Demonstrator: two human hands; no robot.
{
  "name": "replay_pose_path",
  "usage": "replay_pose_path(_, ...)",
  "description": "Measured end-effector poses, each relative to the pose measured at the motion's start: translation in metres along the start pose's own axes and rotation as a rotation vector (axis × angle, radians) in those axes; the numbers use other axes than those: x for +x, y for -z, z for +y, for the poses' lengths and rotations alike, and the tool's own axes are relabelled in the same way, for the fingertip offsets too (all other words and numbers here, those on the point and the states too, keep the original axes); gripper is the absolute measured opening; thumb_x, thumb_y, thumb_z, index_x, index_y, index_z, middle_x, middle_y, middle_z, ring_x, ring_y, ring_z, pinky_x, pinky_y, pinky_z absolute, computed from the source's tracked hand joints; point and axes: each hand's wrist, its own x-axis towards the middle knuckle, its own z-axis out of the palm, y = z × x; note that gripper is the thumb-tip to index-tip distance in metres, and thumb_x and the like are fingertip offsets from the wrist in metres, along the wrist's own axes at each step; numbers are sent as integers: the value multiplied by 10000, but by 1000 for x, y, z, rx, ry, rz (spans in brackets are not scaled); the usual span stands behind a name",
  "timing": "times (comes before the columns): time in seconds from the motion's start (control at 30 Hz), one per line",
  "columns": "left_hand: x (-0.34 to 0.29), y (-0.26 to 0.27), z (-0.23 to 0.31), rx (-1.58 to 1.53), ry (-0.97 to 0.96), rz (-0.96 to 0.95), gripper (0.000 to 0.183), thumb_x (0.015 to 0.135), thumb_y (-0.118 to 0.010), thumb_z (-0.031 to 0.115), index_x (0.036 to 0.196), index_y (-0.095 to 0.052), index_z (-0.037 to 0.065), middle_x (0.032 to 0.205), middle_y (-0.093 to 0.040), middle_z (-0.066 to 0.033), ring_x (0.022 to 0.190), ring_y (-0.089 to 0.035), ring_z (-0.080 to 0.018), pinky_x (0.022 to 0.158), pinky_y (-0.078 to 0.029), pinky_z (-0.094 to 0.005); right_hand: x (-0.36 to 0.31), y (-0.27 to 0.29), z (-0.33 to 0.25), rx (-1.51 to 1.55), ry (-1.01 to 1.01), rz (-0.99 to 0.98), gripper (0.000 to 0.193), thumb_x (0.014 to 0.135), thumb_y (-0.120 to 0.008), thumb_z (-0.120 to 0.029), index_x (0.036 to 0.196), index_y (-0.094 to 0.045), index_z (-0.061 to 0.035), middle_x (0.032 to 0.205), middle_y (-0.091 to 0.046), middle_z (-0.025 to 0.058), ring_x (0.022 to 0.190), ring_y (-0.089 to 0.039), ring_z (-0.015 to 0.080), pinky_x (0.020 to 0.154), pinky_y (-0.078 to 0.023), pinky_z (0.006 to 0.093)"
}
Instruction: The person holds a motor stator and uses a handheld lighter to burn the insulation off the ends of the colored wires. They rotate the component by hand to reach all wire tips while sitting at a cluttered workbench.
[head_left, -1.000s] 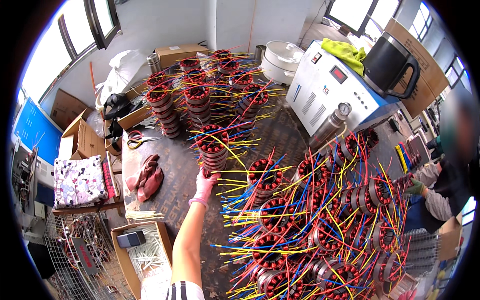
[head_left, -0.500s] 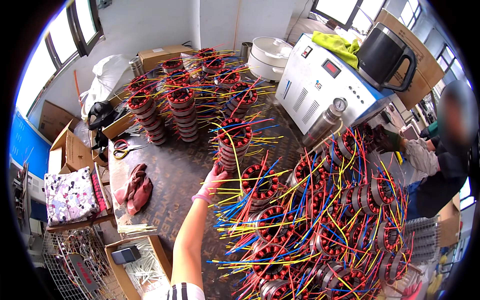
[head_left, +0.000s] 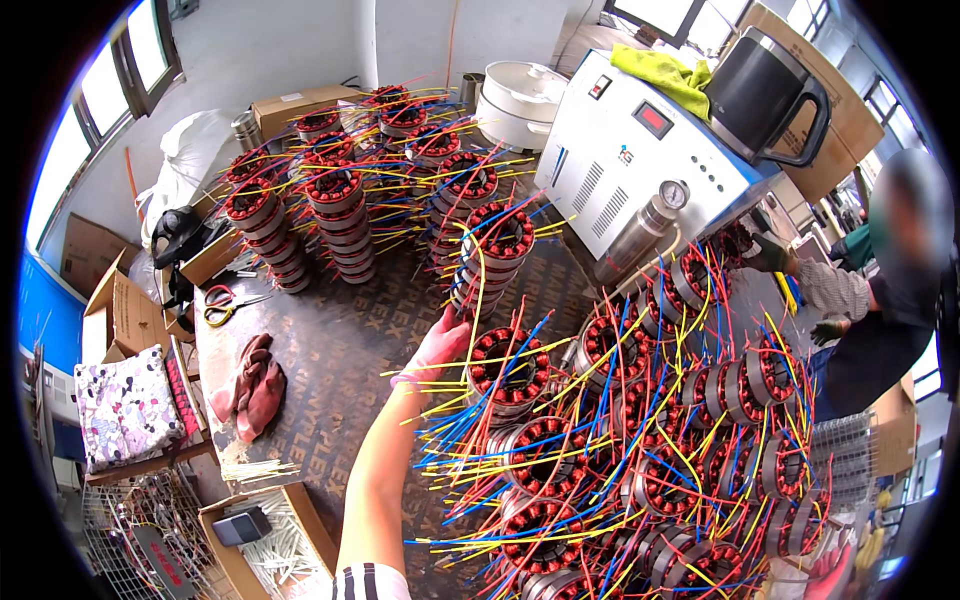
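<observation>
My left hand [head_left: 442,343], in a thin pink glove, is closed against the lower left side of a stack of motor stators [head_left: 490,262]. Its fingers are partly hidden by the stack. These stators are grey steel rings with red windings and loose red, blue and yellow leads. The stack leans slightly right. Just nearer stands another stator stack [head_left: 510,372], its yellow leads crossing in front of my glove and wrist. My right hand is out of sight.
Stator stacks [head_left: 335,195] stand at the back; many more stators [head_left: 665,480] crowd the right. A white machine [head_left: 620,150] carries a black jug [head_left: 765,100]. Scissors [head_left: 228,306] and a reddish glove [head_left: 250,390] lie left. A co-worker's sleeve [head_left: 838,290] shows at right.
My left hand and the stator stack have moved right and slightly away from me, drawing apart from the stacks at the back. The whole view has shifted a little.
</observation>
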Motion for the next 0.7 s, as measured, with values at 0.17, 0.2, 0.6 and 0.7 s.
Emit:
replay_pose_path(0.17,19,9,-13,-68,-18,-10,531,913,-575,24,1389,-371,141,1153,-587,-76,947,-639,-223,847,-545,-364,0,-7,-4,-96,49,-64,380,940,-540,-398,1237,-566,-162,1141,-567,67,951,-530,214,815,-480,378)
replay_pose_path(0.2,22,12,-13,-68,-15,-23,518,915,-586,30,1377,-379,142,1128,-597,-80,932,-648,-232,830,-549,-365,9,0,-4,-95,51,-98,377,942,-537,-396,1235,-567,-161,1137,-569,68,949,-532,214,813,-481,376)
replay_pose_path(0.6,22,2,25,199,55,-93,408,925,-612,82,1296,-441,86,1130,-622,-105,979,-632,-195,826,-542,-339,99,115,33,-15,45,-66,493,940,-528,-394,1422,-431,-368,1456,-389,6,1028,-507,73,798,-436,204)
replay_pose_path(0.7,-29,-44,71,594,177,-179,464,930,-618,147,1326,-441,-18,1243,-584,-101,1107,-560,-144,956,-468,-301,51,96,44,57,-16,17,495,945,-526,-386,1426,-433,-318,1258,-392,-27,902,-449,56,724,-387,202)
